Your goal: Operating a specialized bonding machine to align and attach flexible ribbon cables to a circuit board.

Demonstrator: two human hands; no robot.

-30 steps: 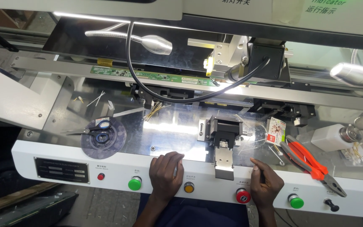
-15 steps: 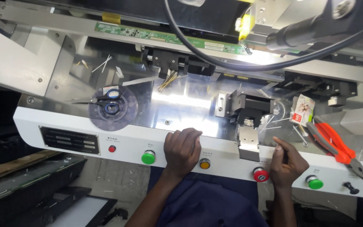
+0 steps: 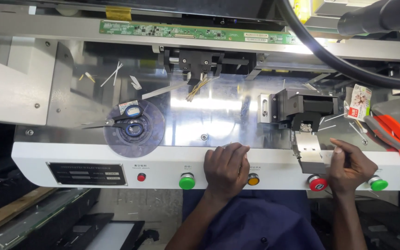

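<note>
My left hand (image 3: 226, 167) rests curled on the white front panel (image 3: 70, 157) of a bench machine, just left of an amber button (image 3: 253, 179) and right of a green button (image 3: 187, 181). My right hand (image 3: 348, 165) lies on the same panel with fingers closed, beside a small metal clamp block (image 3: 309, 148) and above a red button (image 3: 317, 183); whether it pinches anything is unclear. A long green circuit strip (image 3: 190, 32) lies along the machine's back rail.
Black scissors (image 3: 123, 124) lie on a round bluish disc (image 3: 135, 129) at left. Cotton swabs (image 3: 112, 74) are scattered on the shiny steel deck. Red-handled pliers (image 3: 396, 134) and a small packet (image 3: 358, 103) sit at right. A thick black hose (image 3: 329, 55) arcs overhead.
The view has dropped lower and closer to the machine. Both hands stay on the front panel; the right hand has shifted slightly up beside the clamp block.
</note>
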